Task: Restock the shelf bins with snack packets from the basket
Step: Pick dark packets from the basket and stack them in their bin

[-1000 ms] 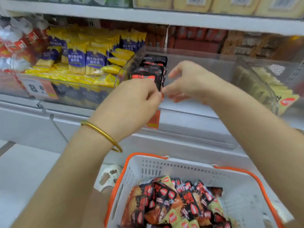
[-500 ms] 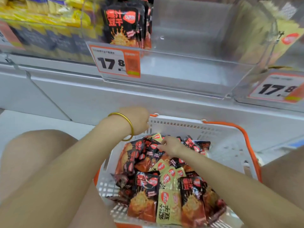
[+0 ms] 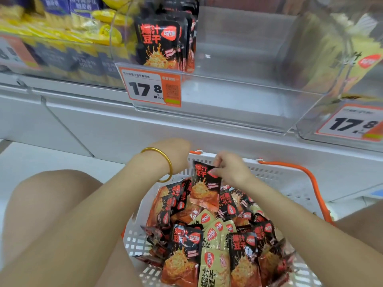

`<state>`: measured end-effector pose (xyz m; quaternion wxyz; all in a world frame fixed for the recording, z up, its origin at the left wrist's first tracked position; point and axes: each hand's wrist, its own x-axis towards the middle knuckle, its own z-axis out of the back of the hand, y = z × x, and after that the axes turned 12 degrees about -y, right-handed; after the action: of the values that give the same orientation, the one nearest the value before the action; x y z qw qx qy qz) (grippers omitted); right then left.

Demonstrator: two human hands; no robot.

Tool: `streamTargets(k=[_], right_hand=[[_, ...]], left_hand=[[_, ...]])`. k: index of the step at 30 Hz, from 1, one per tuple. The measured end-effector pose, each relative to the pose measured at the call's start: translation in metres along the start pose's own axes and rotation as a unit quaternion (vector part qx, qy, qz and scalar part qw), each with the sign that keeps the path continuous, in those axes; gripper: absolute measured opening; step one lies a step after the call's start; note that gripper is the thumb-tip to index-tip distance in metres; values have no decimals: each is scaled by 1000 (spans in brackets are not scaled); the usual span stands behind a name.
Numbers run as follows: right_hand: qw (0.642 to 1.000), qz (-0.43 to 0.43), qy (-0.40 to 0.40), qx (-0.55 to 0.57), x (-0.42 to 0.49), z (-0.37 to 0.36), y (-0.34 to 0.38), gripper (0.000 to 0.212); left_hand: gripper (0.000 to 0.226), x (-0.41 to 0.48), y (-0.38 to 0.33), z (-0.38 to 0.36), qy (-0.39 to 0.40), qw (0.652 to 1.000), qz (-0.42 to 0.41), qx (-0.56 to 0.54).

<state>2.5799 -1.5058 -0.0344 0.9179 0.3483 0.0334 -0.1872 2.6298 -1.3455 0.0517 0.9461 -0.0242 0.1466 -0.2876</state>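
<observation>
The right hand pinches the top right corner of a black-and-red snack packet between thumb and curled fingers. The packet hangs upright below and to the left of the grip, its lower edge still among the heap of packets in the basket. The held packet is at the far side of this white basket, just inside the far rim, and an orange handle arches on the right.

The left hand is at the basket's far left rim, just left of the packet. Its fingers are bent out of sight, so I cannot tell whether it grips anything. A gold bangle circles that wrist.

Above and farther away, a clear shelf bin holds a small upright row of matching black packets at its left end, with a price tag reading 17.8 on its front. A bin of yellow packets is to its left.
</observation>
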Motion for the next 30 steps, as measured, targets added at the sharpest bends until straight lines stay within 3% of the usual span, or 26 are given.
streamTargets(k=[2, 5, 9, 11, 14, 16, 17, 19, 21, 23, 26, 28, 30], right_hand=[[997, 21, 8, 75, -11, 33, 18, 30], [980, 39, 9, 196, -30, 71, 42, 23], [975, 80, 18, 206, -46, 105, 74, 19], [972, 121, 9, 199, -46, 124, 99, 20], [949, 187, -52, 249, -35, 157, 146, 16], [924, 208, -127, 296, -19, 175, 174, 14], [912, 213, -157, 313, -9, 179, 186, 16], [912, 203, -178, 308, 17, 176, 202, 20], [940, 166, -154, 254, 43, 158, 210, 30], [965, 129, -124, 191, 65, 133, 213, 35], [978, 108, -135, 119, 80, 105, 219, 21], [977, 94, -168, 89, 87, 96, 222, 43], [978, 79, -170, 88, 92, 88, 223, 45]], left_hand=[[43, 0, -4, 2, -7, 998, -5, -63], [15, -6, -7, 17, -73, 984, -25, -163], [21, -27, 2, 60, -181, 937, -57, -294], [22, -39, 5, 84, -254, 902, -66, -343], [22, -44, 12, 114, -430, 806, -33, -405], [28, -40, 24, 128, -552, 755, -9, -352], [28, -35, 32, 130, -592, 747, -2, -303], [27, -22, 47, 123, -618, 760, 23, -201], [26, -11, 57, 105, -620, 769, 56, -142], [21, -5, 58, 88, -617, 773, 79, -123], [16, 1, 58, 79, -606, 783, 94, -102], [17, 3, 58, 79, -609, 782, 91, -100], [17, 4, 57, 78, -609, 781, 89, -101]])
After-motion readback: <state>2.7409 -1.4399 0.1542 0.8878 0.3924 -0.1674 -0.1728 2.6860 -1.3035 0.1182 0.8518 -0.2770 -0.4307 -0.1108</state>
